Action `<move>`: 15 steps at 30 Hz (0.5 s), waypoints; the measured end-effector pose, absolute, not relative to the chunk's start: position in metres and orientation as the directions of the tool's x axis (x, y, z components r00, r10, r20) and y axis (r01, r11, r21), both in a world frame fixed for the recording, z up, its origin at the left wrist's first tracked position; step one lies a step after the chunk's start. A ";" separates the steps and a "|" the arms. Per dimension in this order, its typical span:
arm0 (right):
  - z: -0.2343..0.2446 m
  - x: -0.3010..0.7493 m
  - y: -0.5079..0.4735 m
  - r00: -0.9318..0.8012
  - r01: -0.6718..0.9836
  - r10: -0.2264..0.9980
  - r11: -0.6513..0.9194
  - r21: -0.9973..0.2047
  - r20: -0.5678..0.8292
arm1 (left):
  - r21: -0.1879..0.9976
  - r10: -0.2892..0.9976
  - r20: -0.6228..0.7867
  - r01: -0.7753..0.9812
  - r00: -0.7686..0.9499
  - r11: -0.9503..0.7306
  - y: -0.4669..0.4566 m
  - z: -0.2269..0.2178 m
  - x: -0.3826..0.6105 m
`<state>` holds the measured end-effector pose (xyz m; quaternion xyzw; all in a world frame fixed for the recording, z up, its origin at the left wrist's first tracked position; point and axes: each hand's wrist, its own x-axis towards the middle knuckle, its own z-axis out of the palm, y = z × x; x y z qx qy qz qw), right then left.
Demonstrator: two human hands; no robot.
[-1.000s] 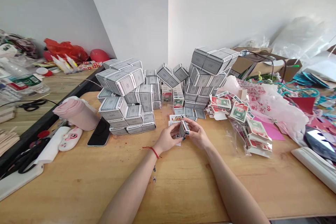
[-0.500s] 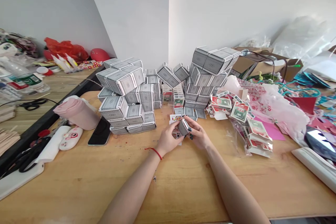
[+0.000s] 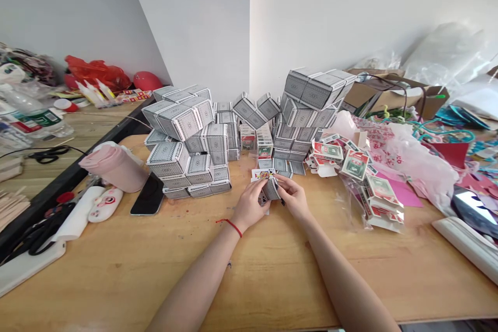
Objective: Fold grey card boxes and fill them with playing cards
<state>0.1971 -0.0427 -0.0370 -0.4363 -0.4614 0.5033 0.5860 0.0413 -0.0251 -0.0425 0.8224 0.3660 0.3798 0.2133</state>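
Between my two hands, a small piece folded from playing cards (image 3: 272,191) shows grey patterned backs. My left hand (image 3: 251,205) closes on its left side, a red string round the wrist. Fingers of my right hand (image 3: 292,196) pinch its right edge. Just beyond and partly beneath lie loose playing cards (image 3: 261,173), one of them a face card. Behind stand stacks of card blocks: a left stack (image 3: 202,150) and a taller right stack (image 3: 307,109). Low between them sit card boxes (image 3: 264,148), several in a row.
Opened red-and-green card boxes (image 3: 356,163) and crumpled plastic bags (image 3: 412,155) crowd the right. On the left are a phone (image 3: 148,196), a pink cup (image 3: 114,166), a white mouse-like object (image 3: 105,205) and black scissors (image 3: 49,228). A pale case (image 3: 467,246) lies far right.
The card piece has turned between my fingers and shows more of its patterned side. My right fingers have shifted along its right edge. Everything else stays put.
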 end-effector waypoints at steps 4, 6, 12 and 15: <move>-0.036 0.199 -0.043 0.053 -0.149 0.994 0.099 -0.984 0.092 | 0.649 0.782 0.448 0.444 0.434 -0.618 -0.024 -0.045 0.041; -0.036 0.201 -0.043 0.024 -0.134 0.998 0.063 -0.989 0.061 | 0.666 0.792 0.435 0.438 0.429 -0.603 -0.024 -0.045 0.041; -0.038 0.199 -0.043 0.007 -0.200 1.000 -0.022 -0.980 -0.024 | 0.686 0.798 0.432 0.421 0.420 -0.593 -0.025 -0.043 0.040; -0.039 0.196 -0.043 0.000 -0.224 0.999 -0.033 -0.974 -0.034 | 0.685 0.803 0.429 0.429 0.415 -0.588 -0.026 -0.043 0.041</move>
